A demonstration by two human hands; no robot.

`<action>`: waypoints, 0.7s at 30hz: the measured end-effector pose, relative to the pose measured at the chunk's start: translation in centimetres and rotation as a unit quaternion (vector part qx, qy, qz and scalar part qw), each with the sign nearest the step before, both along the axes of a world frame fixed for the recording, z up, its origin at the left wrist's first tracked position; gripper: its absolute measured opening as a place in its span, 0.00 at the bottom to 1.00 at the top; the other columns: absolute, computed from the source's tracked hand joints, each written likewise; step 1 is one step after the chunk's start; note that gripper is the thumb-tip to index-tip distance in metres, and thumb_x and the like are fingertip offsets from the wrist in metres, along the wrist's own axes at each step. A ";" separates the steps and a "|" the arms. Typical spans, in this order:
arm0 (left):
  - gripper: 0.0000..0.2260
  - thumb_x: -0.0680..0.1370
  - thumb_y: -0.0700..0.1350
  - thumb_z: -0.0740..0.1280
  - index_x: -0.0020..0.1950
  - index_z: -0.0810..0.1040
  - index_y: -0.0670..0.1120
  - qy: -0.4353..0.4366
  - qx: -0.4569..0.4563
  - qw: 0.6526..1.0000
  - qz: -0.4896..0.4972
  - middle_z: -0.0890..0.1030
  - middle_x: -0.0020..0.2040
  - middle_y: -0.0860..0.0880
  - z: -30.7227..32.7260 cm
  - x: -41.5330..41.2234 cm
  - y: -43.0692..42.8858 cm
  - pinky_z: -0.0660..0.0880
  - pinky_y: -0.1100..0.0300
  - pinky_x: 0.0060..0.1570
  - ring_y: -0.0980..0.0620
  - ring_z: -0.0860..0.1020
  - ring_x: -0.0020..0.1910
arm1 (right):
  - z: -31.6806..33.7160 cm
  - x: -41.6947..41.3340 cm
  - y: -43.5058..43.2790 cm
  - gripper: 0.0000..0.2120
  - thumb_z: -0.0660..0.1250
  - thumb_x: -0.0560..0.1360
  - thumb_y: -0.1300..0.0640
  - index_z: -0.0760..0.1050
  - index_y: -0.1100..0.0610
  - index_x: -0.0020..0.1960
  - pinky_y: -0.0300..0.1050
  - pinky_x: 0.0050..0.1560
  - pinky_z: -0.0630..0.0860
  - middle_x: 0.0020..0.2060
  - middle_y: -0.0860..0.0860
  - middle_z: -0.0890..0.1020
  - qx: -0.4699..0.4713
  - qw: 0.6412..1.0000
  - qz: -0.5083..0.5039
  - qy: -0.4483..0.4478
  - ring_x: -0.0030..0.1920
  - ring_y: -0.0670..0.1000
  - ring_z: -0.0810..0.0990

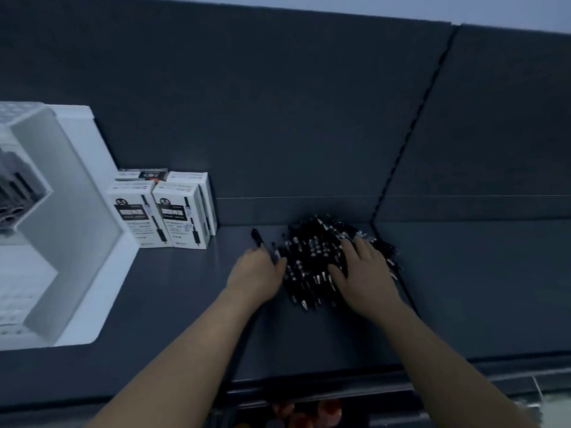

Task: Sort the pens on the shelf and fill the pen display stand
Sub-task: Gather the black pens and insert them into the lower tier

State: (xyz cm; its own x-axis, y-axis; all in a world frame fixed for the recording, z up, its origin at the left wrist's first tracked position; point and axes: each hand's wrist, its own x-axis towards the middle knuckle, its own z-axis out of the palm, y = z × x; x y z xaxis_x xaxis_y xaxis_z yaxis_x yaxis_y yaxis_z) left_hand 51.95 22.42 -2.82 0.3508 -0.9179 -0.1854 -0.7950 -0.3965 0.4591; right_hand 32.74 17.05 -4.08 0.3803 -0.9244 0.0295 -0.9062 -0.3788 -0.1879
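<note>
Gripping a pen, the left hand flanks the pile; the right hand lies flat and spread on it.

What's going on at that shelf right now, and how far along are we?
A person is working through a heap of loose black pens on the dark shelf. The right hand lies on the heap with fingers spread. The left hand curls round a pen at the heap's left edge. The white display stand sits at the far left, with white pen boxes beside it. The heap has not yet gone into the stand.
</note>
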 end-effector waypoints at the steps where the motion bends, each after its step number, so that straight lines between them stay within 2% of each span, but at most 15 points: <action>1: 0.23 0.78 0.59 0.60 0.58 0.73 0.39 0.016 0.013 1.000 0.022 0.74 0.58 0.40 -0.3 -0.8 -1.0 0.72 0.56 0.47 0.44 0.75 0.52 | -0.4 -0.1 -0.3 0.32 0.51 0.81 0.41 0.49 0.56 0.78 0.52 0.77 0.48 0.78 0.57 0.51 0.006 1.000 0.002 -0.011 0.78 0.55 0.48; 2: 0.26 0.77 0.61 0.62 0.59 0.72 0.38 0.028 0.027 0.998 0.043 0.73 0.58 0.40 -0.5 -1.4 -1.9 0.72 0.56 0.47 0.44 0.75 0.53 | -0.8 -0.2 -0.6 0.33 0.52 0.81 0.41 0.49 0.57 0.78 0.51 0.77 0.48 0.78 0.57 0.51 0.009 1.000 0.005 -0.027 0.78 0.55 0.48; 4: 0.25 0.73 0.60 0.66 0.57 0.75 0.39 0.045 0.051 0.996 0.062 0.76 0.55 0.42 -0.7 -2.2 -3.4 0.74 0.58 0.42 0.47 0.76 0.50 | -1.5 -0.3 -0.9 0.33 0.53 0.80 0.41 0.50 0.57 0.78 0.50 0.77 0.48 0.78 0.57 0.52 0.008 0.998 0.014 -0.062 0.77 0.55 0.49; 6: 0.17 0.72 0.55 0.67 0.48 0.77 0.40 0.053 0.062 0.995 0.063 0.80 0.46 0.45 -0.7 -2.7 -4.3 0.72 0.61 0.32 0.50 0.78 0.43 | -1.9 -0.4 -1.0 0.33 0.53 0.80 0.42 0.51 0.58 0.78 0.50 0.77 0.48 0.77 0.57 0.53 0.004 0.996 0.021 -0.082 0.77 0.55 0.50; 8: 0.10 0.74 0.50 0.67 0.38 0.75 0.43 0.030 0.072 0.995 0.057 0.78 0.37 0.49 -0.7 -2.9 -4.7 0.69 0.62 0.28 0.53 0.76 0.34 | -2.3 -0.7 -1.1 0.33 0.52 0.80 0.41 0.52 0.59 0.78 0.50 0.77 0.48 0.77 0.57 0.54 -0.006 0.996 0.027 -0.084 0.77 0.55 0.51; 12: 0.09 0.77 0.45 0.65 0.37 0.71 0.45 -0.045 0.110 0.991 0.068 0.74 0.35 0.50 -0.6 -3.7 -5.2 0.65 0.62 0.24 0.54 0.71 0.31 | -2.6 -0.9 -1.2 0.33 0.51 0.80 0.41 0.50 0.58 0.78 0.50 0.77 0.46 0.78 0.56 0.52 0.000 0.996 0.030 -0.088 0.78 0.54 0.49; 15: 0.13 0.78 0.50 0.63 0.36 0.69 0.46 -0.057 0.113 0.991 0.052 0.72 0.34 0.51 -0.2 -3.3 -5.0 0.65 0.61 0.26 0.54 0.70 0.31 | -2.6 -0.9 -1.3 0.32 0.52 0.81 0.42 0.50 0.58 0.78 0.49 0.77 0.45 0.78 0.56 0.52 -0.004 0.995 0.031 -0.091 0.78 0.54 0.49; 17: 0.15 0.77 0.53 0.63 0.35 0.70 0.46 -0.019 0.089 0.995 0.050 0.74 0.34 0.51 0.2 -2.3 -4.5 0.68 0.60 0.31 0.53 0.73 0.33 | -2.4 -1.0 -1.4 0.32 0.52 0.81 0.42 0.51 0.58 0.78 0.49 0.77 0.45 0.78 0.57 0.53 0.000 0.995 0.031 -0.091 0.77 0.55 0.49; 19: 0.12 0.76 0.49 0.64 0.34 0.73 0.44 0.092 0.031 0.992 0.084 0.78 0.31 0.49 0.6 -1.1 -3.8 0.72 0.60 0.33 0.51 0.76 0.31 | -2.2 -1.0 -1.5 0.32 0.53 0.81 0.42 0.53 0.59 0.78 0.50 0.77 0.47 0.77 0.57 0.54 0.008 0.995 0.030 -0.098 0.77 0.55 0.50; 21: 0.08 0.76 0.43 0.63 0.38 0.74 0.43 0.210 -0.030 0.972 0.105 0.80 0.29 0.47 1.1 -0.3 -2.7 0.75 0.60 0.33 0.51 0.78 0.28 | -1.9 -0.8 -1.5 0.31 0.54 0.81 0.43 0.55 0.59 0.77 0.50 0.77 0.48 0.77 0.57 0.55 0.003 0.994 0.035 -0.107 0.77 0.55 0.51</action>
State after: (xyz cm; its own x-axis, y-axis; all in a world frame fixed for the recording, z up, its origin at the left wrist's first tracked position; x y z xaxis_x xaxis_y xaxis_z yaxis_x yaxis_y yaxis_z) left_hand 51.63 19.69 -1.75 0.4373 -0.8474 -0.3013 -0.4370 -0.4930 0.7523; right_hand 31.95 15.51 -5.94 0.4298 -0.8961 0.1111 -0.8169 -0.4383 -0.3750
